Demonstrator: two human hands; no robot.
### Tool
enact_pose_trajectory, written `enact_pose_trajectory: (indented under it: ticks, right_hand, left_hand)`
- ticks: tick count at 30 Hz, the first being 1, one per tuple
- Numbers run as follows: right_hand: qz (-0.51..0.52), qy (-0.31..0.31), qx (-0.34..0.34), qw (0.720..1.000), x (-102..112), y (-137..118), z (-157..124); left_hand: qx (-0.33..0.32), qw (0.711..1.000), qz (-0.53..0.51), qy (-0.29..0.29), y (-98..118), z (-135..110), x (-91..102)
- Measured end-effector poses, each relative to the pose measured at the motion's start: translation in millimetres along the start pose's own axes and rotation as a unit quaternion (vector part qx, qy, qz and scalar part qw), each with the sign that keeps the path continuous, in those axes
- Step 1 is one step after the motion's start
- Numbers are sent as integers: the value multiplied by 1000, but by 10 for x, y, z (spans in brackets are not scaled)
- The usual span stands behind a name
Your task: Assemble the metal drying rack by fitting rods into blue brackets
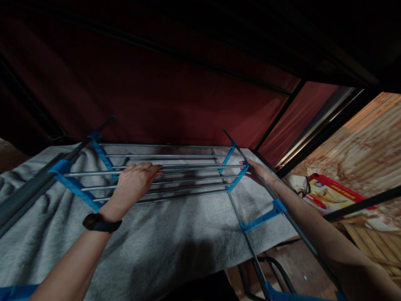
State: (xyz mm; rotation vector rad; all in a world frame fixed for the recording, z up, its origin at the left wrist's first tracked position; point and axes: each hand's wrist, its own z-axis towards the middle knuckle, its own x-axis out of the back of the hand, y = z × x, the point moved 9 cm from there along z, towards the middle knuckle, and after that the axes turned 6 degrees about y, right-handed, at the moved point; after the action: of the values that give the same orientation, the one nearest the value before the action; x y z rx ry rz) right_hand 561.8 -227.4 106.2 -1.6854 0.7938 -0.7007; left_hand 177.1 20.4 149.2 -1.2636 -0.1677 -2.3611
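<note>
On my feed, both forearms reach in from the bottom edge. A black watch (100, 223) sits on the left wrist. Under the arms a grey towel (156, 246) lies spread and rumpled; it runs on below the rack (78, 189), a frame of thin metal rods with blue plastic joints. On the right, 1 blue bracket (262, 218) sticks out from the rack's dark side bar, just under the right forearm.

Further out, the left hand (134, 182) lies palm down on the rods (191, 168). Its fingers (150, 169) are stretched flat and close together, resting on the metal and gripping nothing. The right hand (258, 170) is at the rack's right end and touches the blue joint there. I cannot tell from here whether its fingers are clamped on the joint or only laid against it.

The rack lies on the towel, between the 2 hands. To the right, a red and yellow packet (332, 194) lies on wooden boards, well apart from the rack. Behind it all hangs a dark red curtain (156, 92).
</note>
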Motion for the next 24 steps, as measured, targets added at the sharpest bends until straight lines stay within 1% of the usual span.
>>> enact_pose_trajectory:
  ticks: [6, 13, 24]
  right_hand:
    - [-8, -1, -2, 1000, 10, 25, 20]
    - [-8, 2, 4, 1000, 13, 15, 25]
    - [-6, -4, 4, 1000, 17, 29, 24]
  left_hand:
    - [-5, 1000, -5, -2, 17, -11, 9]
    - [8, 1000, -24, -3, 14, -2, 4]
    - [4, 1000, -22, 2, 4, 1, 20]
